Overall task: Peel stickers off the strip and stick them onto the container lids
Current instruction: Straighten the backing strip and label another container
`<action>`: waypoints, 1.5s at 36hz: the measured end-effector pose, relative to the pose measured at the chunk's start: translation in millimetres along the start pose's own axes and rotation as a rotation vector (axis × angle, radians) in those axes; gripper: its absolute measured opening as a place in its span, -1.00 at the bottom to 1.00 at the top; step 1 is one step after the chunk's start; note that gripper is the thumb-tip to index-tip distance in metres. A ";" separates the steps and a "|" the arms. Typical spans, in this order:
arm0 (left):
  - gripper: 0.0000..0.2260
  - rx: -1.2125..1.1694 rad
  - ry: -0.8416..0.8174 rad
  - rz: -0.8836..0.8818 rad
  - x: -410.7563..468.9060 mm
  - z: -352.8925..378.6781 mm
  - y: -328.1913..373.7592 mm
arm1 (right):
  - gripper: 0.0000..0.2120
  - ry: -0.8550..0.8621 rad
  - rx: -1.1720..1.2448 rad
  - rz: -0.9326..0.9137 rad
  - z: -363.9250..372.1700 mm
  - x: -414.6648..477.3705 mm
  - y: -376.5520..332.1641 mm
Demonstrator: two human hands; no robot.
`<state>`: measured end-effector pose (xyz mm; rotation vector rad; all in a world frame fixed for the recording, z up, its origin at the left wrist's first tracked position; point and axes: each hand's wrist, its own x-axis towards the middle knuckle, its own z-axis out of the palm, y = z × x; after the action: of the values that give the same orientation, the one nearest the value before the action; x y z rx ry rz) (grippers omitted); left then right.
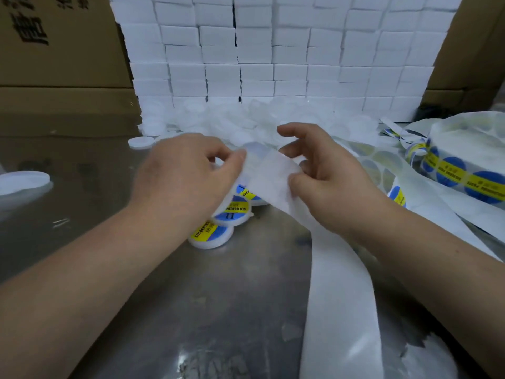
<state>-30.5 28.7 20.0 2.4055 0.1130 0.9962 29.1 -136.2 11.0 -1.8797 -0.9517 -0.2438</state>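
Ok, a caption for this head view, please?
Left hand and right hand pinch a white paper sticker strip above blue-and-yellow-labelled white round lids on a steel table.

Stickered lids [211,232] read "SOLDERING"; sticker roll [453,173] reads "SOLDERING PASTE".

One wide-angle camera, worn on the person's head, faces forward and down at the steel table [232,310], close above the left hand [185,173] and right hand [330,176]; stacked white boxes [273,50] close the background.
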 end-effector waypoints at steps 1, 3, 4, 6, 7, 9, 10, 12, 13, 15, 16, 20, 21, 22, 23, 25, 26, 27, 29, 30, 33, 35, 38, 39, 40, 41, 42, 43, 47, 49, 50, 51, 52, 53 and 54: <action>-0.72 0.003 0.042 -0.019 2.7 -1.1 -3.9 | -0.43 0.031 -0.012 -0.002 -0.1 0.1 -1.3; -0.62 0.007 0.121 -0.045 7.7 -3.7 -11.2 | -0.41 0.083 -0.036 -0.013 -1.5 0.1 -3.9; -0.58 0.008 0.148 -0.054 10.0 -5.0 -14.3 | -0.41 0.100 -0.039 -0.015 -2.4 0.1 -4.4; -0.54 0.003 0.168 -0.070 13.3 -6.0 -18.7 | -0.40 0.122 -0.048 -0.023 -3.0 0.1 -4.5; -0.53 -0.001 0.164 -0.074 14.0 -5.6 -20.1 | -0.39 0.131 -0.065 -0.031 -2.9 0.0 -4.6; -0.51 -0.001 0.145 -0.070 12.2 -4.0 -19.4 | -0.36 0.148 -0.112 -0.052 -3.3 -0.3 -4.4; -0.50 0.000 0.135 -0.061 10.5 -3.0 -18.2 | -0.34 0.157 -0.131 -0.065 -4.0 -0.7 -4.9; -0.50 -0.001 0.114 -0.047 7.4 -1.1 -15.2 | -0.31 0.174 -0.138 -0.102 -6.0 -0.9 -7.1; -0.50 0.001 0.107 -0.043 6.5 -0.5 -14.2 | -0.32 0.181 -0.139 -0.128 -7.1 -0.4 -8.4; -0.51 0.010 0.102 -0.032 5.8 -0.1 -13.4 | -0.40 0.178 -0.139 -0.160 -7.2 0.0 -10.1; -0.51 0.013 0.101 -0.024 5.7 -0.1 -13.3 | -0.44 0.167 -0.131 -0.153 -6.6 0.0 -10.0; -0.46 0.019 0.097 0.030 3.8 -0.6 -13.1 | -0.53 0.080 -0.101 -0.043 -2.5 -1.9 -6.5; -0.45 0.033 0.092 0.048 2.9 -0.7 -12.4 | -0.54 0.068 -0.088 0.001 -2.4 -2.0 -6.1; -0.44 0.049 0.087 0.066 2.3 -0.9 -11.6 | -0.58 0.065 -0.068 0.041 -2.4 -1.9 -6.5; -0.45 0.066 0.081 0.087 1.8 -1.3 -10.8 | -0.66 0.064 -0.047 0.069 -3.0 -1.3 -7.1; -0.49 0.104 0.074 0.131 0.8 -2.5 -9.2 | -0.75 0.066 0.003 0.117 -4.2 -0.3 -8.6; -0.51 0.115 0.067 0.150 0.4 -3.1 -8.1 | -0.74 0.066 0.033 0.137 -4.8 0.2 -9.1; -0.53 0.119 0.060 0.165 0.0 -3.3 -7.1 | -0.72 0.063 0.065 0.159 -5.0 0.2 -9.6; -0.58 0.109 0.050 0.182 -1.1 -3.0 -5.0 | -0.64 0.065 0.117 0.208 -4.7 0.1 -10.6; -0.59 0.106 0.047 0.185 -1.5 -2.9 -3.9 | -0.57 0.080 0.131 0.231 -4.4 0.5 -10.4; -0.64 0.094 0.036 0.209 -1.5 -3.5 -2.4 | -0.50 0.145 0.154 0.268 -3.2 1.6 -10.5; -0.66 0.095 0.027 0.233 -1.8 -4.2 -1.6 | -0.56 0.166 0.155 0.270 -2.1 1.7 -11.7; -0.65 0.096 0.026 0.243 -2.6 -3.3 -0.3 | -0.62 0.169 0.168 0.286 -2.1 0.9 -14.3; -0.66 0.093 0.022 0.235 -2.3 -2.8 -0.5 | -0.63 0.173 0.166 0.289 -2.6 0.9 -15.0; -0.63 0.095 0.019 0.221 -2.3 -2.9 -0.2 | -0.64 0.180 0.156 0.291 -3.1 1.0 -15.3; -0.62 0.099 0.015 0.206 -1.7 -2.7 -1.2 | -0.66 0.191 0.145 0.294 -3.6 1.0 -15.2; -0.64 0.108 0.010 0.187 -1.3 -2.0 -1.9 | -0.67 0.205 0.141 0.296 -3.7 1.1 -15.1; -0.64 0.115 0.009 0.169 -1.2 -0.8 -3.1 | -0.68 0.219 0.140 0.294 -3.3 1.0 -15.3; -0.57 0.059 0.024 0.059 -0.6 5.3 -7.2 | -0.69 0.282 0.121 0.255 -1.3 2.4 -15.9; -0.52 -0.018 0.041 -0.023 3.1 6.5 -11.2 | -0.69 0.357 0.119 0.261 -4.9 4.9 -13.4; -0.49 -0.068 0.041 -0.075 5.0 5.6 -10.7 | -0.69 0.394 0.115 0.265 -7.4 6.2 -11.9; -0.48 -0.124 0.041 -0.134 7.3 5.0 -10.3 | -0.68 0.419 0.113 0.265 -9.5 7.1 -10.8; -0.48 -0.181 0.042 -0.210 9.8 5.1 -9.9 | -0.68 0.430 0.116 0.262 -10.6 7.4 -10.4; -0.49 -0.252 0.045 -0.308 12.7 6.0 -10.9 | -0.68 0.426 0.125 0.256 -10.6 7.2 -10.5; -0.51 -0.361 0.038 -0.417 15.0 6.3 -11.1 | -0.69 0.406 0.140 0.244 -9.5 6.8 -10.8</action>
<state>-14.0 39.4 20.3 1.9293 0.3962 0.7887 28.2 -138.3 26.8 -1.7103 -0.4490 -0.3834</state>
